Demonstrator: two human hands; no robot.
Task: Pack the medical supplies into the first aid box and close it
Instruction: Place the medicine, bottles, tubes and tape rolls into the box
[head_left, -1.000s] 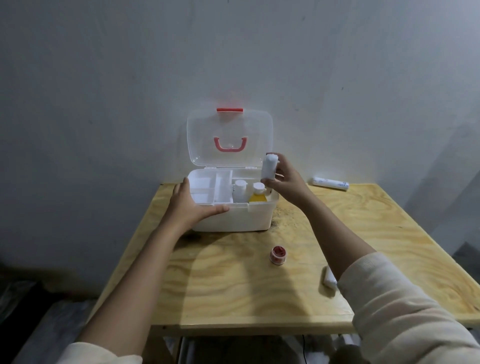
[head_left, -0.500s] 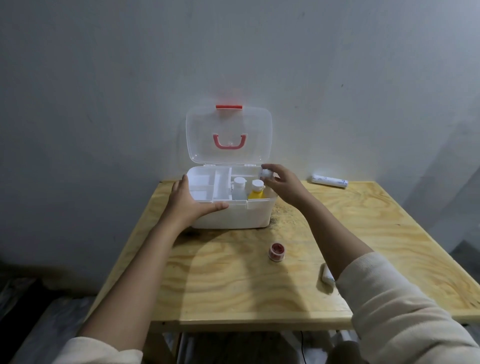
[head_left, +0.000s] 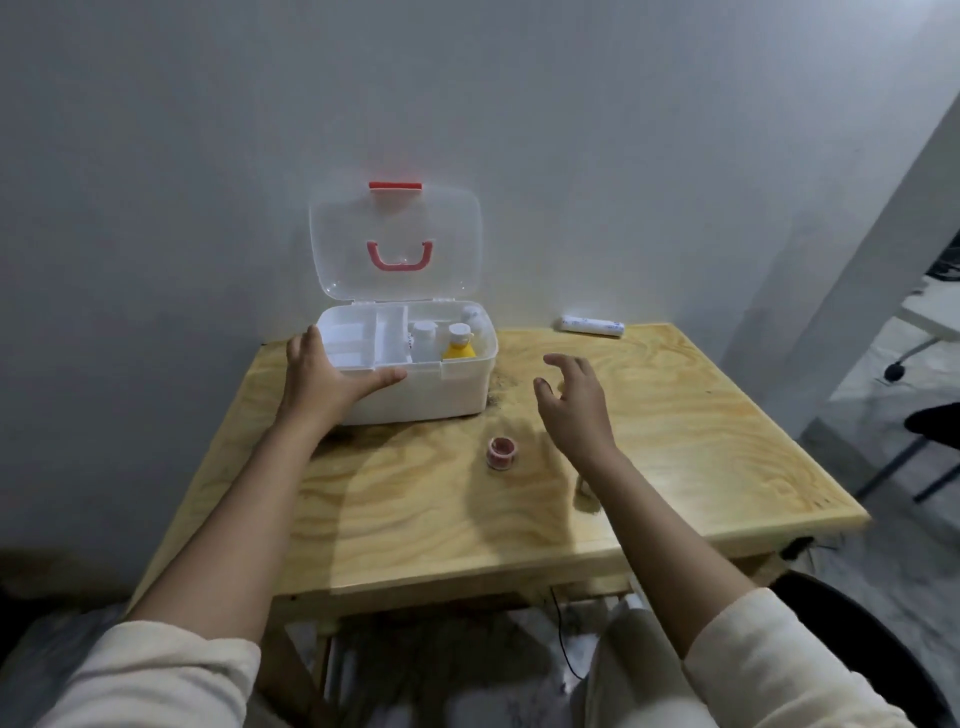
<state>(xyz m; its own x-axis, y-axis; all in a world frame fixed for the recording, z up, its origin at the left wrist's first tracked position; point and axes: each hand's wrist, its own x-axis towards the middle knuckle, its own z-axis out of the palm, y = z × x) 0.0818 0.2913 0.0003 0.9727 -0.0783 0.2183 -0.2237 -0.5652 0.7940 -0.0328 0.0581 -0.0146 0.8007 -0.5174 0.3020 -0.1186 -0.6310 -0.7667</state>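
a person mid-way through packing a first aid box (head_left: 415, 384), right hand free between items.

head view: the white box sits at the back of a wooden table (head_left: 675, 441), clear lid (head_left: 395, 244) standing open. inside its right section are a white bottle (head_left: 423, 338), a yellow bottle (head_left: 460, 345) and a white container (head_left: 474, 318). the left hand (head_left: 324, 382) grips the box's front left corner. the right hand (head_left: 574, 402) hovers empty, fingers spread, just right of the box. a small red jar (head_left: 501, 452) lies in front of the box; a white roll (head_left: 592, 326) lies further right. likely next: picking up the jar. a second ago the right hand held the white container over the box; it is now inside.
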